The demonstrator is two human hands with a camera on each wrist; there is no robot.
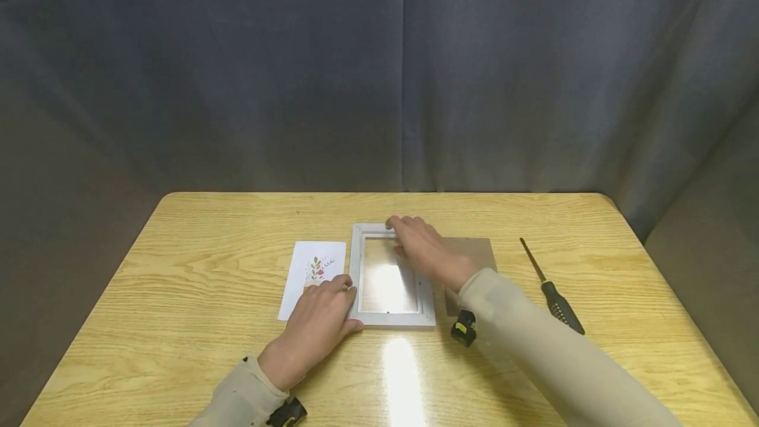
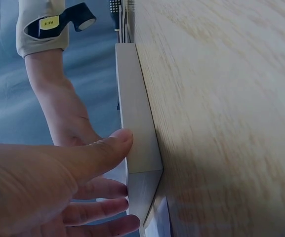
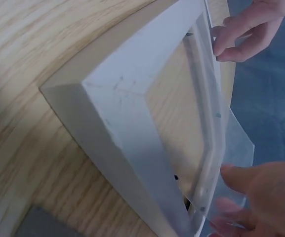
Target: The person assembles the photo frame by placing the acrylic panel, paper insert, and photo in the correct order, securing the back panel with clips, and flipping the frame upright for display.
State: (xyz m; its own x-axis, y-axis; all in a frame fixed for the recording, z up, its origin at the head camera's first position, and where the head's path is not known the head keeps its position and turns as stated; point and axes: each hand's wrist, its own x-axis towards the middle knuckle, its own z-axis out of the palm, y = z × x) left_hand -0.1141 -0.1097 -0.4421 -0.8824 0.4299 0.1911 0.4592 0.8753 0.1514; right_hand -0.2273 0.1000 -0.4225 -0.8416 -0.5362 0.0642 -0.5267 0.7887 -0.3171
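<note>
A white picture frame [image 1: 427, 319] [image 2: 140, 108] [image 3: 117, 113] lies flat on the table, its recessed side up. My left hand [image 1: 317, 321] [image 2: 48, 182] [image 3: 256, 29] holds its near left corner, thumb on the near side and fingers along the left side. At the far right part of the frame, my right hand [image 1: 429, 256] [image 2: 63, 103] [image 3: 275, 197] pinches a clear sheet [image 3: 238, 140] between thumb and fingers. In the right wrist view one corner of the sheet sticks out past the frame's edge; its exact seating cannot be told.
A white card with a flower print [image 1: 296, 275] lies left of the frame, partly behind my left hand. A brown-grey board [image 1: 474, 249] is to the right, partly under my right arm. Farther right lies a black-handled screwdriver [image 1: 560, 305]. Dark curtains hang beyond the wooden table [image 1: 207, 269].
</note>
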